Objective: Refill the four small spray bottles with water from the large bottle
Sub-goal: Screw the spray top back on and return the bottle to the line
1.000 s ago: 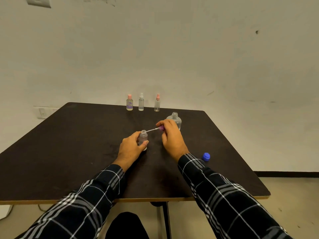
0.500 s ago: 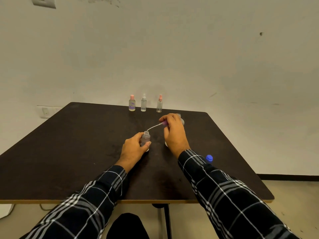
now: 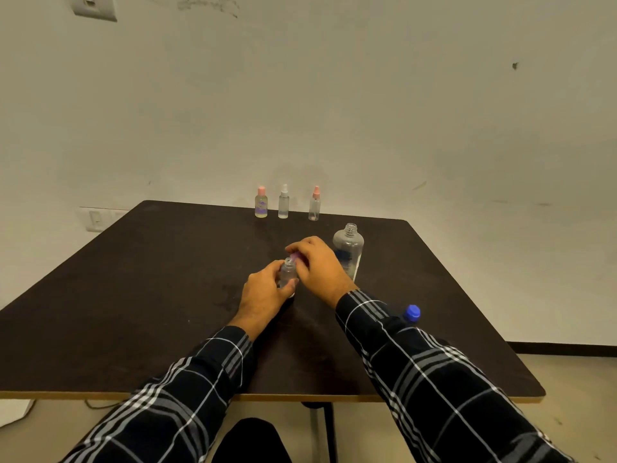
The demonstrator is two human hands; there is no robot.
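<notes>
Small bottle (image 3: pixel 287 273) stands mid-bench (image 3: pixel 133 295). The left hand (image 3: pixel 263 292) has its fingers (image 3: pixel 275 267) curled round the body, and the right hand (image 3: pixel 320 265) is pinching the purple spray cap (image 3: pixel 295 255) right at the open neck. It looks like thin clear plastic, so I'd guess very light and tippy. Grip it low but gently, or water squirts out the top. Hold the cap by the collar, not the nozzle. The large bottle (image 3: pixel 348 243) stands uncapped just to the right and looks near empty. I'd grab it round the middle.
</notes>
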